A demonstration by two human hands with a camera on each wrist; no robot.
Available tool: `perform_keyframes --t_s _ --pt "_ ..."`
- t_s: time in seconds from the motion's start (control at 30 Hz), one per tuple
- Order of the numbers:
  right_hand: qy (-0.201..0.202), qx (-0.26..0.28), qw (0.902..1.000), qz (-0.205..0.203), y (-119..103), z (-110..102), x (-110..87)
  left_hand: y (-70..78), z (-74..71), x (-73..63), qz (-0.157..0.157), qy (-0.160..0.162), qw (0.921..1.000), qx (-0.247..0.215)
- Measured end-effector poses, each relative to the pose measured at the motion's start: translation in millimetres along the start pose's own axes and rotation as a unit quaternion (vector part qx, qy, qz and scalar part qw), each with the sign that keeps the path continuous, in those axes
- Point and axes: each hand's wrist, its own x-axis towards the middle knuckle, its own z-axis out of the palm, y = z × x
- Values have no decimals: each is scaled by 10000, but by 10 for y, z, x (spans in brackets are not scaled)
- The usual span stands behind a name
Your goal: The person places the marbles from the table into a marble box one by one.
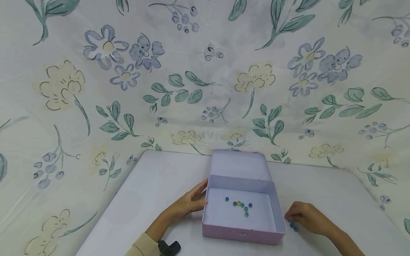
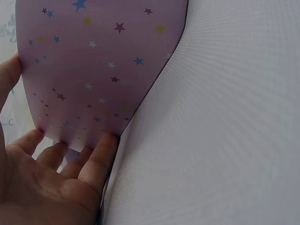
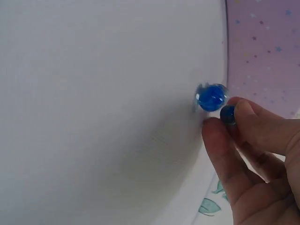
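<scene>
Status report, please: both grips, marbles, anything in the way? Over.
Left grip touches box. Right grip pinches blue marble, loose marbles beside it. Seven marbles in box, right wall between them and right grip.

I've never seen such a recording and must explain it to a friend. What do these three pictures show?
There's no machine here, just a person's two bare hands. The wide picture comes from a camera worn on the head, looking forward and down; the two closer ones come from cameras on the wrists. On the white table stands an open pink box, its lid tipped back, with small coloured marbles inside. The left hand touches the side of the box. The right hand pinches a blue marble, clearest in the right wrist picture; at least one loose marble lies close by.
</scene>
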Motion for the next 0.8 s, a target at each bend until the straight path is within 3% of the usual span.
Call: perform_keyframes --t_s 0.23,0.5,0.8 --pt "184 53 9997 116 -38 -125 -1 -5 -12 9 -7 8 10000 -7" --pt "249 181 9974 656 -142 -272 47 -26 0 0 -38 1 10000 -60" --pt "582 207 9976 301 -298 -467 173 -19 -15 5 -43 21 10000 -31"
